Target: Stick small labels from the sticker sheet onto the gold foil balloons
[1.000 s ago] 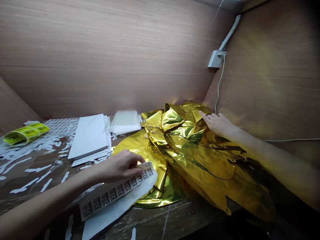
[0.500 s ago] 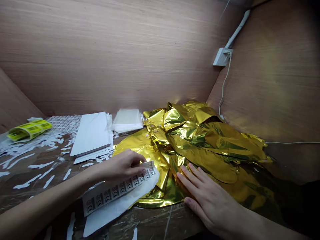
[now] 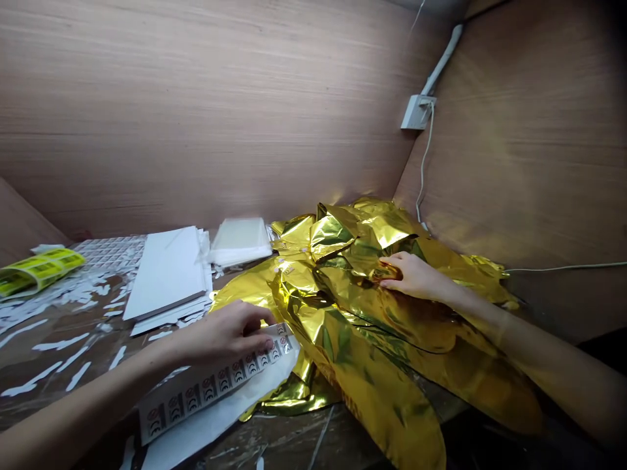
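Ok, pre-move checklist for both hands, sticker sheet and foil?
1. Left hand on sticker sheet: ok, fingertips rest on it.
2. Sheet on white backing paper: ok.
3. Right hand grip on gold foil balloons: cannot tell, curled on a fold, thumb hidden.
4. Foil clear of backing paper: not ok, foil lies against it.
5. White cable clear of right hand: ok, runs above it.

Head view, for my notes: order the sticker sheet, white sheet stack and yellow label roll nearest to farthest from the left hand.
1. Sticker sheet: under the left hand.
2. White sheet stack: ahead, left of the hand.
3. Yellow label roll: far left.
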`<state>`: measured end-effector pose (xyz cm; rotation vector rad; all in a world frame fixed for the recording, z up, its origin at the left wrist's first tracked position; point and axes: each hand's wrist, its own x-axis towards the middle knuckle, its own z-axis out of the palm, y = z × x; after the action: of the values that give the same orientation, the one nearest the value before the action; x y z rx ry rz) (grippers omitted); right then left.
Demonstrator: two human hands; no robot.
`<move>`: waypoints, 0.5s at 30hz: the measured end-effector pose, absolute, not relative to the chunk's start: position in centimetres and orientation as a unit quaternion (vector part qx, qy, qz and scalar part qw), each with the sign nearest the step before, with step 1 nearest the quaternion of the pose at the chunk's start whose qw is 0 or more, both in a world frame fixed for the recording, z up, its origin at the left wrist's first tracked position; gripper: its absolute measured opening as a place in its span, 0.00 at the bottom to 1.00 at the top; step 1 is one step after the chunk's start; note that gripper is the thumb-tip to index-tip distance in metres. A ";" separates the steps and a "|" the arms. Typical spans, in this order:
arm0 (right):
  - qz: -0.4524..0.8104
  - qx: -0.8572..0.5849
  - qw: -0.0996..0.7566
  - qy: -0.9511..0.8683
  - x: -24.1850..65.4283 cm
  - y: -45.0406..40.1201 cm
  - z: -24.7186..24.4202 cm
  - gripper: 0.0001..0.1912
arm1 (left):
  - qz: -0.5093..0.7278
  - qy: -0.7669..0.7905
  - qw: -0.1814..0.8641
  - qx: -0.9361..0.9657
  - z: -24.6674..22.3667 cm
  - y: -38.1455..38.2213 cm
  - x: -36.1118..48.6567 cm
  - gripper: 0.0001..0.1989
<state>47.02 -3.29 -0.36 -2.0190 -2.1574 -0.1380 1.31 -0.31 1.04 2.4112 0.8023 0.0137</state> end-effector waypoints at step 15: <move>-0.126 -0.667 0.073 -0.731 49.9 -5.2 0.9 0.35 | -0.003 0.309 0.309 0.900 1.4 0.3 1.9 0.22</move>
<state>49.91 -5.24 0.90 -2.0030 -2.1954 -0.3783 1.94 0.26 1.37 2.3774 0.8160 -0.0077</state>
